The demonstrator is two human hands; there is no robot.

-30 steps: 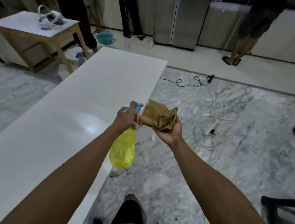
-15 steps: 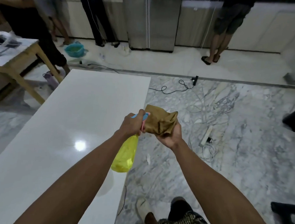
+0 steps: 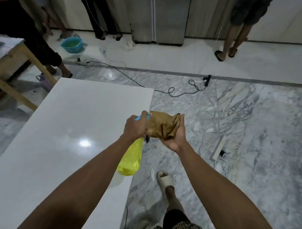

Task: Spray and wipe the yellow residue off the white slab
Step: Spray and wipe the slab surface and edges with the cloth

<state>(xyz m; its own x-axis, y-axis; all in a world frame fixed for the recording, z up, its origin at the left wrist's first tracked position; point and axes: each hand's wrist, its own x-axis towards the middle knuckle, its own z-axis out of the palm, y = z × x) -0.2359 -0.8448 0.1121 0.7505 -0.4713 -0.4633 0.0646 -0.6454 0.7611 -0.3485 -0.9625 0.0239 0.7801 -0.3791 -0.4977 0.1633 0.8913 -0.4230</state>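
Observation:
The long white slab point(image 3: 63, 131) lies to my left and reaches from the near edge of the frame to mid-floor. No yellow residue shows on the part I see. My left hand point(image 3: 135, 126) grips the blue head of a yellow spray bottle point(image 3: 130, 159), which hangs tilted over the slab's right edge. Its nozzle points into a crumpled brown cloth point(image 3: 161, 126) that my right hand point(image 3: 176, 135) cups from below and holds beside the bottle, above the floor.
Cables point(image 3: 182, 90) and a power strip point(image 3: 218, 150) trail over the marble floor at right. A wooden table point(image 3: 9, 63) stands at far left, a teal basin point(image 3: 72, 44) beyond it. People stand along the back cabinets. My sandalled foot point(image 3: 164, 180) is beside the slab.
I have walked forward along the slab, so its far end is nearer. Both hands stay together, with bottle and cloth held the same way.

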